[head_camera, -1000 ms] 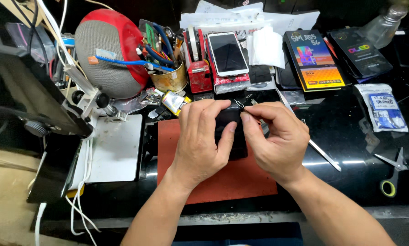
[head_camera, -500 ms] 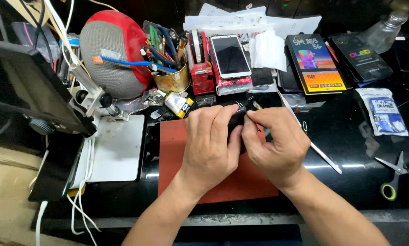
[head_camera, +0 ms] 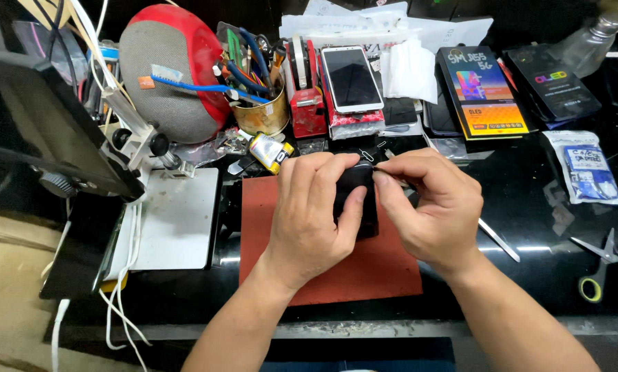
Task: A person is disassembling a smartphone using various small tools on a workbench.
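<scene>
A black phone [head_camera: 359,200] rests on a red-brown work mat [head_camera: 371,265] at the middle of the bench. My left hand [head_camera: 313,213] covers its left side and grips it, thumb pressed on the screen face. My right hand [head_camera: 433,207] is closed at the phone's upper right edge, pinching a thin dark tool [head_camera: 391,178] between thumb and forefinger against that edge. Most of the phone is hidden under both hands.
A microscope stand with a white base [head_camera: 174,217] sits left of the mat. Behind are a red and grey speaker [head_camera: 171,76], a tin of tools [head_camera: 260,114], a white phone [head_camera: 351,77], and boxed screens [head_camera: 484,93]. Tweezers [head_camera: 498,240] and scissors [head_camera: 598,265] lie right.
Both hands stay on the phone. My right hand has shifted slightly along the phone's top right edge, and the head view has shifted a little.
</scene>
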